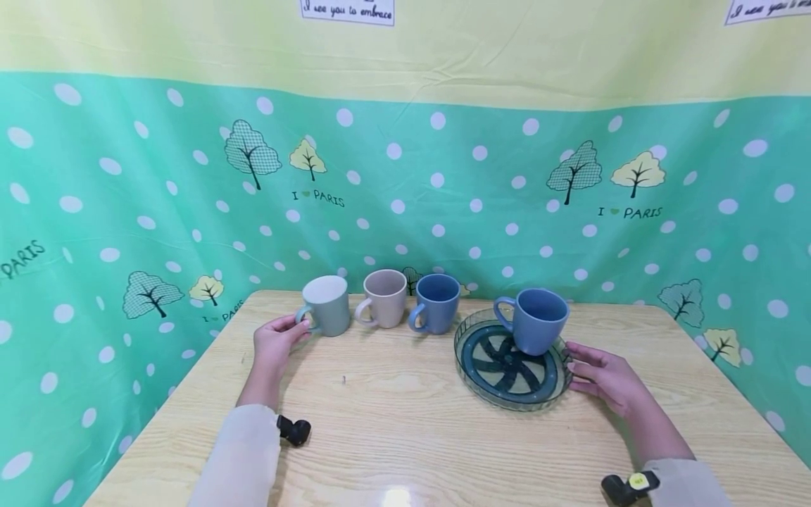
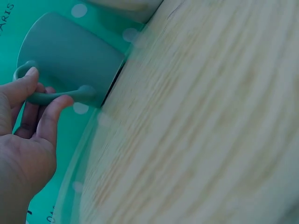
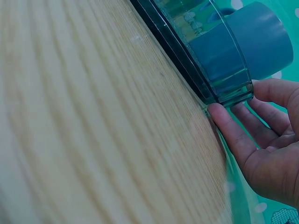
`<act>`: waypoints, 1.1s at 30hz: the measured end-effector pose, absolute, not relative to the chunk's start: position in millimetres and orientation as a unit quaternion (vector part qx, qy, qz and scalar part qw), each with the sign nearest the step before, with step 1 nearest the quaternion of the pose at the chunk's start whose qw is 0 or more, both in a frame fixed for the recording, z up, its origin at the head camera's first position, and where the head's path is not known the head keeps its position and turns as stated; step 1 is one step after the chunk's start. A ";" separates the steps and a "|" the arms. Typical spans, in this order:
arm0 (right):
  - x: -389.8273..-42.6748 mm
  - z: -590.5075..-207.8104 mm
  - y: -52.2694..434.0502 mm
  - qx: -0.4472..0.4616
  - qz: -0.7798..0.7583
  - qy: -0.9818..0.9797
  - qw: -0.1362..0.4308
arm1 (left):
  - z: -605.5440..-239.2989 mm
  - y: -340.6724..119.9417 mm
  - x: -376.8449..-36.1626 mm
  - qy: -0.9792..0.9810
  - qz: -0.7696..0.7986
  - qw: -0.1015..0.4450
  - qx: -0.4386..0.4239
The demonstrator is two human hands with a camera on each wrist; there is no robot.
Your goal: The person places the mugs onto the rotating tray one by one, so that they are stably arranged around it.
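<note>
Just left of centre in the head view: left hand (image 1: 275, 343) pinching the handle of the grey-green mug (image 1: 327, 304), thumb over, fingers under. Right of centre: right hand (image 1: 606, 379), fingers nearly straight, touching the rim of the glass tray (image 1: 510, 394). On that tray, upright: blue mug (image 1: 537, 320).

Before me, a pale wood-grain bench (image 1: 412, 422); behind its far edge hangs a green polka-dot cloth (image 1: 443, 197) printed with trees and "I love Paris," yellow band above.
</note>
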State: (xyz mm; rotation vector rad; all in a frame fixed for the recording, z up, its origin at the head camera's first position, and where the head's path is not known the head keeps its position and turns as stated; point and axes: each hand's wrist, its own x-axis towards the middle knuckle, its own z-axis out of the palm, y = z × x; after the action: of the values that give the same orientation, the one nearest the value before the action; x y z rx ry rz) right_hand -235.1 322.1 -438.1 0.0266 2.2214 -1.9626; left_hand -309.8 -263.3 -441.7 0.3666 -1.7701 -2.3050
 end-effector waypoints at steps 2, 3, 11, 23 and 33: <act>-235.0 -438.5 322.2 0.010 -0.659 0.747 0.088 | -442.0 -263.4 -308.6 -0.601 -0.782 0.107 0.125; -235.0 -438.7 322.3 0.010 -0.659 0.747 0.089 | -442.2 -263.7 -307.8 -0.600 -0.783 0.107 0.127; -235.5 -440.0 323.1 0.006 -0.662 0.744 0.089 | -441.2 -263.1 -301.2 -0.595 -0.789 0.103 0.113; -236.4 -439.5 322.9 0.013 -0.667 0.740 0.085 | -436.6 -259.7 -291.8 -0.573 -0.807 0.105 0.094; -235.5 -439.2 322.7 0.011 -0.665 0.742 0.085 | -433.8 -254.6 -283.1 -0.578 -0.806 0.108 0.068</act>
State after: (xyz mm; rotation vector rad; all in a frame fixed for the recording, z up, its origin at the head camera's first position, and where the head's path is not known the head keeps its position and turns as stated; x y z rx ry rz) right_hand -235.5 322.7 -439.2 0.0337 2.2121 -1.9829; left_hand -283.1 -254.6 -433.8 0.2011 -1.7008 -2.3721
